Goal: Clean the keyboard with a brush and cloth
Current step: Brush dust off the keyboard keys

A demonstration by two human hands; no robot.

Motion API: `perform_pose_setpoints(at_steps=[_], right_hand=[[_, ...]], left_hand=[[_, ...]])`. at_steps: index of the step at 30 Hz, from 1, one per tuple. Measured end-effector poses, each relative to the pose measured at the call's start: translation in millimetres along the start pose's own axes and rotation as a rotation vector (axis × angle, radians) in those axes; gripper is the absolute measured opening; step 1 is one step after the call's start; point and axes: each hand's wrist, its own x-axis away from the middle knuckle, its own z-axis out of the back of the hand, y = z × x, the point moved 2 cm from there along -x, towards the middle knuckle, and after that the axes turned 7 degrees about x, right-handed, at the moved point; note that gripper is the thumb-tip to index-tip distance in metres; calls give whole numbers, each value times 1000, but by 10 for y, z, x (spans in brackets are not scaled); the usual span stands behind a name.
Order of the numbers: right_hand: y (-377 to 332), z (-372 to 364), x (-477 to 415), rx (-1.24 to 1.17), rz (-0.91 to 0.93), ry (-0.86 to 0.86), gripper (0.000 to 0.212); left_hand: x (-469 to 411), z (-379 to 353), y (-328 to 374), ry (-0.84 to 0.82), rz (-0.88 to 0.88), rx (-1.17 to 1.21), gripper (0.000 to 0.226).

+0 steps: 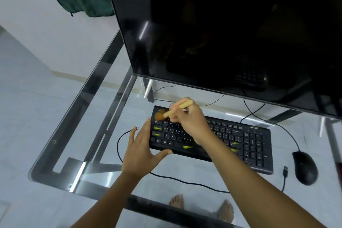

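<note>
Keyboard (222,140) lies black on a glass table (77,153), slanting from its far left corner down toward the near right. Yellow smears mark several keys on its left half, along the space bar and to the right of centre.

The right hand (190,120) is closed around the pale wooden handle of a brush (172,110), gripping it near the middle. The brush points left, and its orange-brown bristles are blurred over the keyboard's far left corner, at or just above the keys; whether they touch I cannot tell. The right forearm crosses above the middle of the keyboard.

The left hand (140,152) is open, grasping nothing outright: its fingers stand flat against the keyboard's left edge and the thumb reaches under or along the near edge, bracing the board.

A loose black cable (122,135) curls on the glass just left of that hand, its plug end lying free. A black mouse (305,167) sits just right of the keyboard, its cord running back behind it. Another cable end with a USB plug (285,171) lies between keyboard and mouse.

A large dark monitor (231,29) stands behind the keyboard. No cloth can be made out on the table. Bare feet (176,202) show through the glass below. Nothing here serves as a container.
</note>
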Motion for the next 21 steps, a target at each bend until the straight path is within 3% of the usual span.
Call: perform_pose_setpoints(at_steps=[1,4,5,8,10,12,15,19,21], right_hand=[[27,13,-17,64,-13,-26,7],[21,244,3,71,62,218,12],[29,307,57,27,72,204,14],[161,294,319,46,-7,-116,10],[297,351,454,151,29,39,15],[381,423,542,58,24,210,18],[412,276,614,-29,-101,-65,13],[355,401,492,44,2,210,23],[277,355,413,12,-20,23,14]], left_hand=[[2,0,2,-6,4,1,106],[11,-15,-28,-35,13,19,108],[12,-20,-50,-33,13,20,109],[11,-33,-82,-50,11,1,109],[11,-37,-79,-56,12,6,109],[12,-34,-71,-54,7,20,109],[6,-26,-72,-52,1,9,108],[5,-33,-66,-39,7,10,109],[-2,-32,-69,-24,7,-4,110]])
